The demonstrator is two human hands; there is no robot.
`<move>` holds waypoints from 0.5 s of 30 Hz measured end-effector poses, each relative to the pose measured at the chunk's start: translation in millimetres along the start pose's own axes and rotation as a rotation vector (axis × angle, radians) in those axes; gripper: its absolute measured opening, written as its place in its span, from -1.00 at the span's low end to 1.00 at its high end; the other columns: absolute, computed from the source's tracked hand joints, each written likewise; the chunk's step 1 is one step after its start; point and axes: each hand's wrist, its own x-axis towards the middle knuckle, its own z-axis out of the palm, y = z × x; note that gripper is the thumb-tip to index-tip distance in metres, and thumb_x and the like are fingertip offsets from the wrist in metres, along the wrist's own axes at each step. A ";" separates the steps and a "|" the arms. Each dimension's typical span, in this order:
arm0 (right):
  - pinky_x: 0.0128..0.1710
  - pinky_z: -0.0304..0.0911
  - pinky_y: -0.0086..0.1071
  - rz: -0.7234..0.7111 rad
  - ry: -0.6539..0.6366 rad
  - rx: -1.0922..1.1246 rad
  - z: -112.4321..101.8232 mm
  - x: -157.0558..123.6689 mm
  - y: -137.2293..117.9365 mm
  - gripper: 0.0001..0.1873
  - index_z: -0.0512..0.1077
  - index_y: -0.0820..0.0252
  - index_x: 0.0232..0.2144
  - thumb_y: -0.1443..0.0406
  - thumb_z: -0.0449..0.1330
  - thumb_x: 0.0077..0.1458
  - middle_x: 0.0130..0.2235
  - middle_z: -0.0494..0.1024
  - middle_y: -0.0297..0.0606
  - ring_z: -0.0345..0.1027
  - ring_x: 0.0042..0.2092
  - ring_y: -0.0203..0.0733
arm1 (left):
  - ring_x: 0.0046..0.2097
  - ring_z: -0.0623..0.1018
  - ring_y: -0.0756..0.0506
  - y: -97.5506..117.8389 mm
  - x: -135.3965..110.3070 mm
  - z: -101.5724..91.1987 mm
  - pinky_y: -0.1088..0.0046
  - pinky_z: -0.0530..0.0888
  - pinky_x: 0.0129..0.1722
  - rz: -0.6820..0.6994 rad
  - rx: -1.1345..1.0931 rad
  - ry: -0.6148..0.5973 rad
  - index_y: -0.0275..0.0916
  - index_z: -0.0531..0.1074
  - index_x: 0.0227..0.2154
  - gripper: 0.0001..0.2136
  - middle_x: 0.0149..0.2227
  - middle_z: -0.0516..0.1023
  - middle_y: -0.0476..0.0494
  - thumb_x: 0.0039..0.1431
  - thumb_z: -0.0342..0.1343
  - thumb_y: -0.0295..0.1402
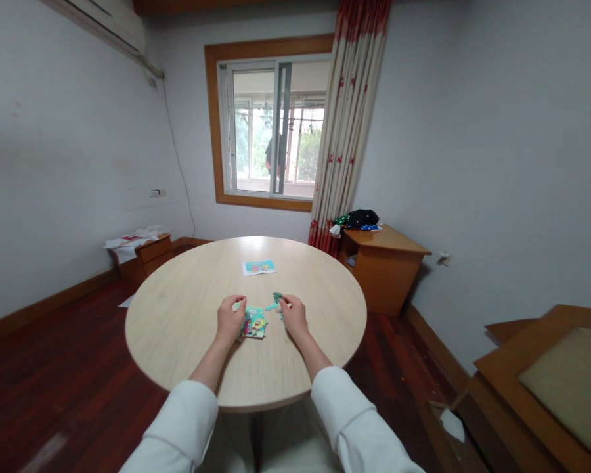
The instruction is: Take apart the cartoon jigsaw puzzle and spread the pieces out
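Note:
A partly joined jigsaw puzzle (256, 324) with a bright cartoon picture lies flat near the middle of the round table (177, 328). Over its left edge is my left hand (230, 320), thumb and fingertips pinched together; a bit of colour shows at the tips, but I cannot tell whether it is a loose piece or the puzzle's corner. My right hand (294, 315) pinches a dark green puzzle piece (277, 297) to the right of the puzzle. Small loose teal pieces (272, 307) lie beside and partly under that hand.
Beyond the puzzle lies a picture sheet (259, 267) with a similar cartoon. A wooden cabinet (389, 240) bearing a dark cloth heap (362, 219) stands behind the table at right. A low wooden stand (155, 253) with papers is at left, a wooden-framed piece of furniture (502, 355) at far right.

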 end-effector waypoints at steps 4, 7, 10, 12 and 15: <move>-0.22 0.26 -0.32 -0.073 -0.066 0.018 6.1 -11.6 -17.4 -0.81 0.53 0.18 -0.35 0.25 0.15 0.02 -0.33 0.58 -0.21 0.39 -0.29 -0.17 | -0.34 0.46 -0.14 3.8 -6.2 12.8 0.32 0.37 -0.18 0.062 0.054 -0.180 -0.19 0.56 -0.44 -0.87 -0.39 0.58 -0.17 -0.13 0.21 -0.33; -0.21 0.25 -0.32 -0.113 -0.113 0.015 13.5 -19.3 -25.1 -0.80 0.53 0.17 -0.33 0.26 0.12 0.07 -0.31 0.59 -0.21 0.41 -0.28 -0.17 | -0.37 0.47 -0.11 5.3 -8.0 17.5 0.37 0.37 -0.28 0.031 0.006 -0.267 -0.21 0.57 -0.43 -0.84 -0.41 0.58 -0.16 -0.11 0.21 -0.30; -0.18 0.24 -0.30 -0.136 -0.126 -0.011 17.6 -23.1 -27.6 -0.78 0.54 0.17 -0.35 0.26 0.10 0.08 -0.28 0.60 -0.18 0.41 -0.26 -0.16 | -0.42 0.47 -0.09 7.3 -7.6 16.6 0.41 0.37 -0.36 -0.046 -0.079 -0.296 -0.24 0.54 -0.54 -0.87 -0.50 0.56 -0.13 -0.13 0.20 -0.28; -0.20 0.24 -0.31 -0.126 -0.135 -0.007 18.9 -23.5 -28.6 -0.79 0.53 0.17 -0.37 0.24 0.10 0.08 -0.31 0.60 -0.20 0.41 -0.27 -0.17 | -0.45 0.46 -0.08 8.4 -6.4 15.3 0.44 0.37 -0.40 -0.095 -0.125 -0.302 -0.25 0.51 -0.60 -0.86 -0.55 0.54 -0.10 -0.17 0.22 -0.27; -0.29 0.24 -0.35 -0.067 -0.143 0.043 24.0 -22.0 -31.0 -0.78 0.50 0.18 -0.42 0.21 0.09 0.06 -0.39 0.58 -0.25 0.38 -0.35 -0.21 | -0.49 0.44 -0.05 8.7 -4.0 16.8 0.46 0.36 -0.44 -0.137 -0.157 -0.277 -0.26 0.50 -0.62 -0.83 -0.60 0.50 -0.06 -0.22 0.26 -0.24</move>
